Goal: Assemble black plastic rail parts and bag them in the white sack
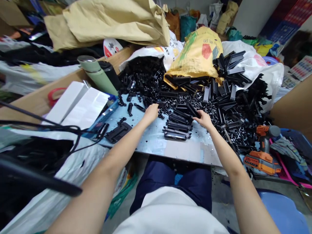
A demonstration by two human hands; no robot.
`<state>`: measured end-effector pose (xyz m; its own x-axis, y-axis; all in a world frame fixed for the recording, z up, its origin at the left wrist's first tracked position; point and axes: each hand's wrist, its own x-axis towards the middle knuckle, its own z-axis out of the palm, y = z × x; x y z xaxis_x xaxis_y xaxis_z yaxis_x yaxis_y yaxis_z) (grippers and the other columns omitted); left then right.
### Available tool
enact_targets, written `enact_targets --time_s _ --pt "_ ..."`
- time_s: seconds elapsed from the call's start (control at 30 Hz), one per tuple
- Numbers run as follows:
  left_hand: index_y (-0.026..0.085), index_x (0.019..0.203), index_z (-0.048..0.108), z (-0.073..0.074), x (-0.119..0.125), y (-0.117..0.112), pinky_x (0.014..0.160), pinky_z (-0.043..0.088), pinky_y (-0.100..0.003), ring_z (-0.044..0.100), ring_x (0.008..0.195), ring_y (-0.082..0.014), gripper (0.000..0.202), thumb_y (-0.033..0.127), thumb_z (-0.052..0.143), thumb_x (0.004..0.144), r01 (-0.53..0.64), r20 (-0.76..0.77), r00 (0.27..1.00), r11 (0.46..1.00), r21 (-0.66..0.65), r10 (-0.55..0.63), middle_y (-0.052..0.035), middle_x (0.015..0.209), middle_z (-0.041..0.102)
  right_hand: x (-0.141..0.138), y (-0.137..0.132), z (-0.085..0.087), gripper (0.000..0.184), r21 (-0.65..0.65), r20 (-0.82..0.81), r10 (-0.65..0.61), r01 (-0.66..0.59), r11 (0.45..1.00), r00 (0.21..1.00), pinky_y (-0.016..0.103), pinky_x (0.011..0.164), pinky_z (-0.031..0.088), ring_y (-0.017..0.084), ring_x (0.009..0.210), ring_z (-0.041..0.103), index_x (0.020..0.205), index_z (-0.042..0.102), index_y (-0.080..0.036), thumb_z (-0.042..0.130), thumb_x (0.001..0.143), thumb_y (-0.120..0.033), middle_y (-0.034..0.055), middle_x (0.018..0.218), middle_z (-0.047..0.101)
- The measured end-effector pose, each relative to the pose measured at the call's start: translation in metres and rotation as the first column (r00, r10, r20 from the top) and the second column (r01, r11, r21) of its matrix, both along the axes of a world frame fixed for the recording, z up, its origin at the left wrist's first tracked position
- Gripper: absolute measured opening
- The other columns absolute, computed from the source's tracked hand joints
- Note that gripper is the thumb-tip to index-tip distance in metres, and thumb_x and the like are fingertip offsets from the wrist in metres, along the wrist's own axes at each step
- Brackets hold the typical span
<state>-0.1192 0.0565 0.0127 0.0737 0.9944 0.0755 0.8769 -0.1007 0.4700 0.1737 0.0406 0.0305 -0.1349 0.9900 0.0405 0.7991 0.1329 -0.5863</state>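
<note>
My left hand is at the near edge of the heap of small black parts. Its fingers are closed, and whatever they pinch is hidden or too small to name. A long black plastic piece is tilted up in my right hand, gripped at its near end between thumb and fingers. Between my hands lies a row of similar black plastic pieces, side by side on the pale blue tabletop. Loose silver screws are scattered just beyond my right hand.
An orange cordless drill rests at the right edge. Beyond the heap, a yellow sack spills black pieces. On the left stand a green flask and a blue basket with white boxes. Black cables hang across the left side.
</note>
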Motion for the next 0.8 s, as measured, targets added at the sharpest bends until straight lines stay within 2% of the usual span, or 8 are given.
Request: enact_targets --time_s 0.1,0.2,0.27,0.4,0.5,0.63,0.7,0.8 --pt "0.007 0.112 0.045 -0.003 0.007 -0.03 0.09 0.042 -0.037 0.05 0.1 -0.0256 0.031 0.021 0.038 0.086 -0.066 0.287 0.956 0.998 -0.009 0.066 -0.015 0.104 0.051 0.008 -0.022 -0.008 0.053 -0.135 -0.521 -0.015 -0.066 0.989 0.853 0.035 0.074 0.049 0.021 0.086 0.061 0.105 0.046 -0.019 0.069 0.061 -0.04 0.0067 0.092 0.063" --pt "0.012 0.103 0.047 -0.008 0.021 -0.072 0.079 0.045 -0.032 0.053 0.085 -0.0218 0.032 0.037 0.049 0.083 0.028 0.484 0.875 0.999 -0.044 -0.003 -0.008 0.092 0.054 0.013 -0.052 -0.016 0.073 -0.17 -0.712 -0.026 -0.136 0.976 0.702 0.034 0.074 0.049 0.019 0.085 0.061 0.113 0.039 -0.022 0.073 0.054 -0.045 0.0028 0.088 0.062" --pt "0.013 0.093 0.048 -0.013 0.033 -0.101 0.073 0.045 -0.029 0.053 0.076 -0.0197 0.032 0.044 0.049 0.082 0.156 0.564 0.82 0.986 -0.061 -0.095 -0.0051 0.082 0.053 0.017 -0.074 -0.019 0.07 -0.158 -0.683 -0.036 -0.098 0.983 0.73 0.033 0.073 0.049 0.018 0.081 0.06 0.109 0.04 -0.021 0.074 0.052 -0.045 0.0018 0.086 0.059" --pt "0.014 0.089 0.049 -0.023 0.051 -0.144 0.067 0.045 -0.028 0.052 0.068 -0.0178 0.036 0.046 0.034 0.089 0.408 0.641 0.73 0.904 -0.128 -0.238 -0.0031 0.072 0.05 0.034 -0.118 -0.023 0.038 -0.063 -0.358 0.065 -0.094 0.994 0.931 0.031 0.069 0.045 0.017 0.076 0.055 0.088 0.05 -0.017 0.062 0.069 -0.048 0.0028 0.081 0.054" --pt "0.014 0.093 0.052 -0.032 0.057 -0.159 0.073 0.045 -0.03 0.053 0.078 -0.0197 0.03 0.036 0.033 0.093 0.421 0.468 0.815 0.904 -0.071 -0.342 -0.0058 0.08 0.051 0.046 -0.144 -0.027 0.031 -0.076 -0.007 0.219 -0.219 0.973 0.976 0.031 0.073 0.044 0.018 0.08 0.053 0.089 0.059 -0.015 0.055 0.078 -0.044 0.0059 0.082 0.054" --pt "0.012 0.093 0.055 -0.041 0.066 -0.166 0.078 0.044 -0.035 0.05 0.089 -0.0248 0.017 0.024 0.043 0.091 0.387 0.0 0.922 0.922 0.015 -0.387 -0.011 0.088 0.05 0.037 -0.157 -0.034 0.044 -0.035 0.308 0.186 -0.185 0.982 0.933 0.035 0.08 0.043 0.023 0.091 0.053 0.109 0.059 -0.014 0.062 0.074 -0.04 0.0122 0.096 0.056" --pt "0.012 0.099 0.054 -0.044 0.071 -0.166 0.078 0.044 -0.035 0.049 0.092 -0.0256 0.015 0.022 0.051 0.088 0.415 -0.123 0.905 0.909 0.038 -0.407 -0.0115 0.091 0.05 0.023 -0.156 -0.035 0.037 0.035 0.299 0.187 -0.207 0.978 0.936 0.036 0.081 0.043 0.024 0.091 0.054 0.104 0.059 -0.014 0.06 0.075 -0.038 0.0124 0.096 0.058" --pt "0.012 0.1 0.052 -0.047 0.075 -0.164 0.078 0.045 -0.034 0.05 0.09 -0.0243 0.014 0.017 0.053 0.086 0.481 -0.133 0.872 0.875 0.053 -0.471 -0.0101 0.091 0.051 0.01 -0.157 -0.029 0.027 0.209 0.116 0.245 -0.264 0.942 0.963 0.032 0.075 0.045 0.019 0.082 0.056 0.092 0.057 -0.016 0.056 0.077 -0.038 0.0086 0.086 0.06"
